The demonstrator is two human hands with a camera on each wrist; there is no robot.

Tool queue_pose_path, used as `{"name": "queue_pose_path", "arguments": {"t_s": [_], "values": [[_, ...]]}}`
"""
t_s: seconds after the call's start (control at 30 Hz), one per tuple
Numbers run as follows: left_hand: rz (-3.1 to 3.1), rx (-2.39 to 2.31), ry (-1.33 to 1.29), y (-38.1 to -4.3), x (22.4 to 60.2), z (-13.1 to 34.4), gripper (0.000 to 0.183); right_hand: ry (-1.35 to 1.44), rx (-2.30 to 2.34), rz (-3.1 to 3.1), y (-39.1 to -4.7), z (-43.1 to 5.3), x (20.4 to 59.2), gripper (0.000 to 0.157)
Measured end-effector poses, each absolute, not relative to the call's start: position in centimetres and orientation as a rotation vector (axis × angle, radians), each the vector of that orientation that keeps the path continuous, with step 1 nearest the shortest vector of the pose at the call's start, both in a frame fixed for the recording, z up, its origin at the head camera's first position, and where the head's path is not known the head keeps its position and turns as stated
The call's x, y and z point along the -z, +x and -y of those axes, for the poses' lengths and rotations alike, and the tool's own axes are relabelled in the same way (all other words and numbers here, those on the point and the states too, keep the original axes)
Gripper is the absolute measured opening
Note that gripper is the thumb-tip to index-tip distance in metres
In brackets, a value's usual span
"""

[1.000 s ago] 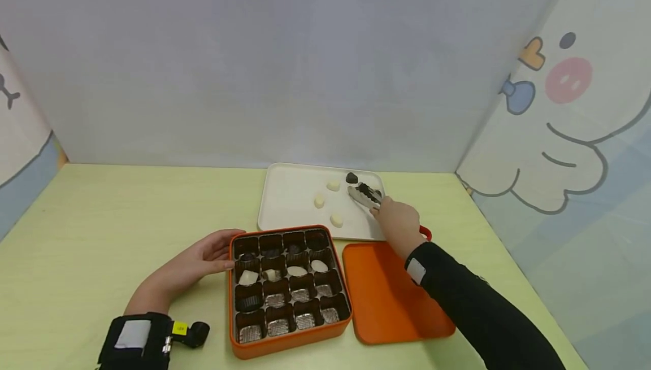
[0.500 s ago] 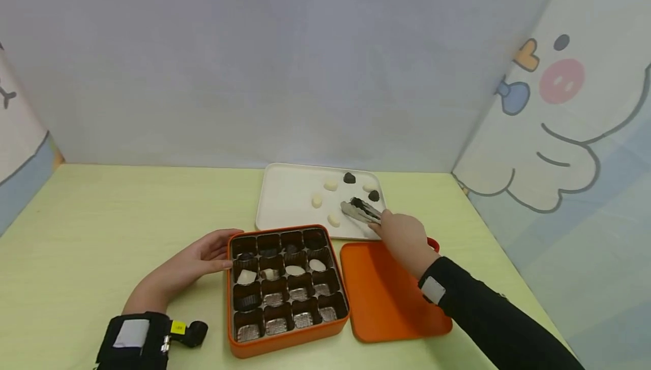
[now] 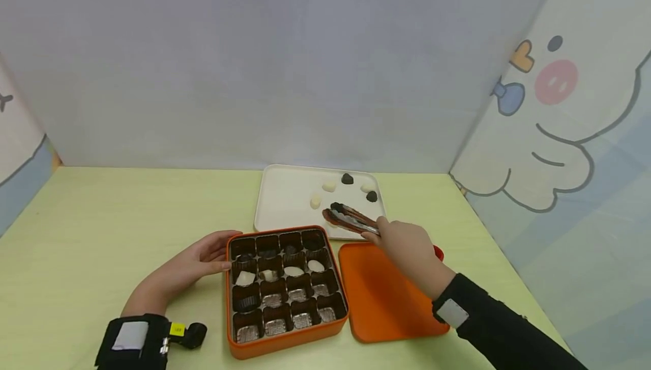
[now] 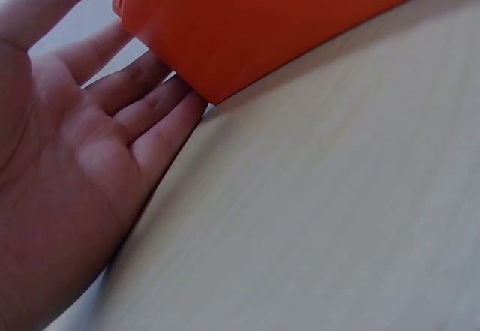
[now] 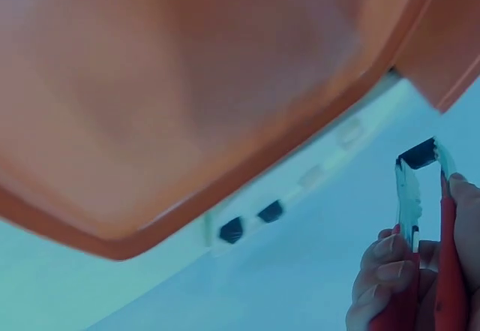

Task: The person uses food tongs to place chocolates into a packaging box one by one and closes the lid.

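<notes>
Tongs [image 3: 353,222] w/ dark pc. [image 5: 418,155] need steady squeeze from R hand's [image 3: 409,251] curled fingers; L hand [image 3: 200,254], fingers straightish, braces orange box [image 3: 290,344] at 11 o'clock.

from afar i see the box [image 3: 292,343] left of the lid [image 3: 389,302], the tray [image 3: 282,200] behind both, pieces [image 3: 347,179] on the tray and in the box's compartments [image 3: 275,326].

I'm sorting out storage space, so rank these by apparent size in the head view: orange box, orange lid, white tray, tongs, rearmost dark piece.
1. Orange box
2. Orange lid and white tray: too close to rank; the tray lies farther away
3. Tongs
4. Rearmost dark piece
</notes>
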State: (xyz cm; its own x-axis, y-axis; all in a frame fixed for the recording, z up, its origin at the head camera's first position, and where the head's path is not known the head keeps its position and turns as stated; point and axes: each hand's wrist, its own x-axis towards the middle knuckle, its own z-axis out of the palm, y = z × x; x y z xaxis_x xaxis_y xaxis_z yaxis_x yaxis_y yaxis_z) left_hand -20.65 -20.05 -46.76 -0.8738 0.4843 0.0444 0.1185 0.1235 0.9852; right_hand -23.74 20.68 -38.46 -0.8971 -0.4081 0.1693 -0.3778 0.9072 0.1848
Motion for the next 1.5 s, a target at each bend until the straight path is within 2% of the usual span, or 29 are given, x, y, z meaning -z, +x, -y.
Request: {"name": "queue_pose_path", "arguments": {"t_s": [0.2,0.4,0.77,1.23,1.33,1.5], "values": [[-2.117,-1.826,0.574,-20.7,46.8,20.0,0.053,0.865,0.241,2.695,-21.1,-19.0,37.6,0.044],[-2.111,-1.824,0.618,-20.9,46.7,20.0,0.052,1.122,0.264,2.502,-19.9,-17.9,37.9,0.042],[-2.116,-1.817,0.623,-21.0,46.8,20.0,0.052,1.318,0.277,2.365,-18.8,-16.9,38.6,0.044],[-2.120,-1.813,0.603,-20.8,46.8,19.9,0.053,1.293,0.241,2.431,-18.6,-16.9,37.8,0.047],[-2.113,-1.814,0.591,-20.8,46.9,20.0,0.053,1.154,0.192,2.522,-19.2,-17.6,37.1,0.045],[-2.104,-1.815,0.606,-20.8,47.0,20.1,0.053,0.754,0.137,2.742,-21.0,-19.7,36.9,0.043]]}}
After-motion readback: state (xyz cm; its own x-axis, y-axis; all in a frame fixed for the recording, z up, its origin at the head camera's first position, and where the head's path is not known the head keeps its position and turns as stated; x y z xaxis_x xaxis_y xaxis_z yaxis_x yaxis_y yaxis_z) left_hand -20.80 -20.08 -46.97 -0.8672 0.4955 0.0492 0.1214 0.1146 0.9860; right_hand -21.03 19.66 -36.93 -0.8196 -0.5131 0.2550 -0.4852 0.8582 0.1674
